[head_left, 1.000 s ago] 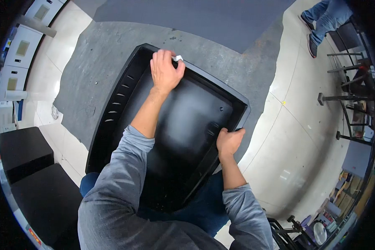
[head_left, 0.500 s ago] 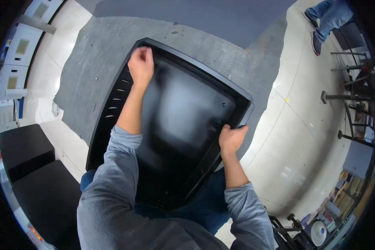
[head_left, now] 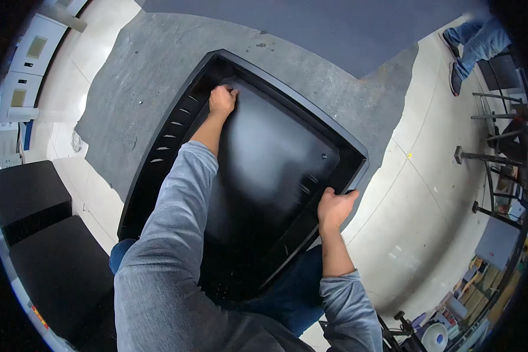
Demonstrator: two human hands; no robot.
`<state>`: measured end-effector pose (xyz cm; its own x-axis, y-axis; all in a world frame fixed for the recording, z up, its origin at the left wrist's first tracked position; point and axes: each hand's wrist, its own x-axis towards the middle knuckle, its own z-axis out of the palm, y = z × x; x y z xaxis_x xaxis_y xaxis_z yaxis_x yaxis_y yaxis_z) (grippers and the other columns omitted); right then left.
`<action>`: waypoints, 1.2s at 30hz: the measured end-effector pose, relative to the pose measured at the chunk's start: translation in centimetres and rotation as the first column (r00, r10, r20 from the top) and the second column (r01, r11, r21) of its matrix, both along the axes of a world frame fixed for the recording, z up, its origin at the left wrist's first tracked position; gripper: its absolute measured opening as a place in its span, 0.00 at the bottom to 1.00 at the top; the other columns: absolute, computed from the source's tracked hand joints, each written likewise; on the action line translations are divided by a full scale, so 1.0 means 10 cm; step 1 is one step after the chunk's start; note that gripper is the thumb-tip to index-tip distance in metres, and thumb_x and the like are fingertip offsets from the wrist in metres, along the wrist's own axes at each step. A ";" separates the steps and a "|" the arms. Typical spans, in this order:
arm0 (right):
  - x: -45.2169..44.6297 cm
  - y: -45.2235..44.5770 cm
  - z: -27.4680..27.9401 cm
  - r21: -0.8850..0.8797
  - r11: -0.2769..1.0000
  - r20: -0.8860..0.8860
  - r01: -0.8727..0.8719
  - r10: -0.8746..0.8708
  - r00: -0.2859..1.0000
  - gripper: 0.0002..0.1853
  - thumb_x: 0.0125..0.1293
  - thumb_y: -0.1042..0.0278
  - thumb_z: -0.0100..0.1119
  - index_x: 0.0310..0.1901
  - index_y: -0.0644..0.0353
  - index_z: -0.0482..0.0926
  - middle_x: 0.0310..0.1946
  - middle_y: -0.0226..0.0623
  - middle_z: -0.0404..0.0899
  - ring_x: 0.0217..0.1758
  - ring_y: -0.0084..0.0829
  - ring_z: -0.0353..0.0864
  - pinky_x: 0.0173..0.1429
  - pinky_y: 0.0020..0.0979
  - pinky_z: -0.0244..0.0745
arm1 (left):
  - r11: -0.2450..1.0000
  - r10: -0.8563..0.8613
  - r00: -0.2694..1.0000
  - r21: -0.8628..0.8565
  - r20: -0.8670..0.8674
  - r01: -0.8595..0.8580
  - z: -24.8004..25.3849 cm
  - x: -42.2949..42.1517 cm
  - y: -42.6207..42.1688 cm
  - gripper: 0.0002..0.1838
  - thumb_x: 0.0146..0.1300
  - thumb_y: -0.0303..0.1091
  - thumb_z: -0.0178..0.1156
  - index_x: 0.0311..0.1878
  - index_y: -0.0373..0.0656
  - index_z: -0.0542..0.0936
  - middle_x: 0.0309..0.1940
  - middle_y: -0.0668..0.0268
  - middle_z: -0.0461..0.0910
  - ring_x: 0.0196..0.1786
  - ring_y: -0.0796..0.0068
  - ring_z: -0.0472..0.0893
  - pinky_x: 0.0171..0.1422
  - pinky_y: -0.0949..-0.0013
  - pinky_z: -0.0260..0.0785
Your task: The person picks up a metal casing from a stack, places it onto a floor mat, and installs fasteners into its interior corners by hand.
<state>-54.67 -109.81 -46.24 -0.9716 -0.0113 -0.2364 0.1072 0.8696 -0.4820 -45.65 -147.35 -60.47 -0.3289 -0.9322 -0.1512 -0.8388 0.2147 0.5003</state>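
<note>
A large black metal case (head_left: 270, 146) with raised side walls and a row of vent slots along its left side lies tilted across my lap and the grey mat. My left hand (head_left: 222, 101) is inside its far left corner, fingers curled into a pinch against the inner panel. Whatever those fingers hold, if anything, is hidden. My right hand (head_left: 336, 208) is wrapped round the right wall of the case, thumb over the rim. A small bolt or stud (head_left: 324, 156) shows on the panel near the far right corner.
The worn grey mat (head_left: 158, 70) lies on pale floor tiles. Two black boxes (head_left: 32, 193) stand at the left, and white cabinets (head_left: 35, 47) are behind them. A seated person's legs (head_left: 478, 47) are at upper right. Metal frames (head_left: 487, 157) and shelving line the right side.
My left hand has moved from over the far left rim down onto the inner panel at that corner. My right hand keeps its hold on the right wall. The view has shifted slightly.
</note>
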 end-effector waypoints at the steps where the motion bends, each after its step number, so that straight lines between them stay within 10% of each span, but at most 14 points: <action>1: 0.00 -0.01 0.00 0.000 1.000 -0.004 -0.002 0.002 1.000 0.22 0.54 0.71 0.59 0.46 0.75 0.65 0.42 0.66 0.73 0.49 0.63 0.75 0.57 0.47 0.68 | 0.999 0.041 0.999 -0.018 -0.025 -0.042 -0.03 0.00 0.01 0.14 0.59 0.41 0.65 0.42 0.40 0.85 0.42 0.49 0.83 0.47 0.49 0.83 0.54 0.55 0.75; 6: 0.00 -0.06 0.08 0.016 0.999 0.038 0.031 -0.032 0.999 0.22 0.53 0.71 0.58 0.46 0.75 0.65 0.42 0.68 0.74 0.48 0.64 0.75 0.56 0.48 0.69 | 0.942 -0.324 0.945 -0.085 0.030 0.326 -0.14 0.16 -0.25 0.12 0.62 0.37 0.61 0.40 0.39 0.85 0.39 0.45 0.82 0.46 0.46 0.82 0.52 0.51 0.75; 13: 0.01 -0.07 0.06 0.015 1.000 0.002 0.022 -0.022 1.000 0.22 0.53 0.71 0.59 0.46 0.74 0.64 0.39 0.68 0.75 0.45 0.64 0.76 0.54 0.48 0.69 | 0.514 -0.681 0.512 -0.156 0.524 0.844 0.17 0.08 -0.39 0.12 0.63 0.32 0.53 0.37 0.38 0.85 0.43 0.51 0.84 0.47 0.55 0.84 0.55 0.58 0.77; 19: 0.02 -0.01 -0.02 0.019 1.000 -0.037 -0.001 0.001 0.999 0.21 0.53 0.71 0.59 0.45 0.74 0.64 0.38 0.67 0.75 0.44 0.64 0.76 0.53 0.48 0.69 | 0.323 -0.667 0.187 0.054 0.722 0.945 0.36 -0.05 -0.41 0.13 0.62 0.31 0.51 0.38 0.38 0.85 0.44 0.54 0.84 0.47 0.57 0.85 0.54 0.61 0.77; 36: 0.00 0.01 -0.03 -0.010 1.000 -0.009 0.005 -0.005 1.000 0.23 0.53 0.70 0.60 0.46 0.75 0.65 0.42 0.65 0.73 0.48 0.63 0.74 0.57 0.47 0.68 | 0.261 -0.657 0.049 0.166 0.753 0.951 0.44 -0.21 -0.40 0.12 0.62 0.33 0.52 0.37 0.40 0.84 0.38 0.57 0.85 0.43 0.60 0.85 0.46 0.60 0.78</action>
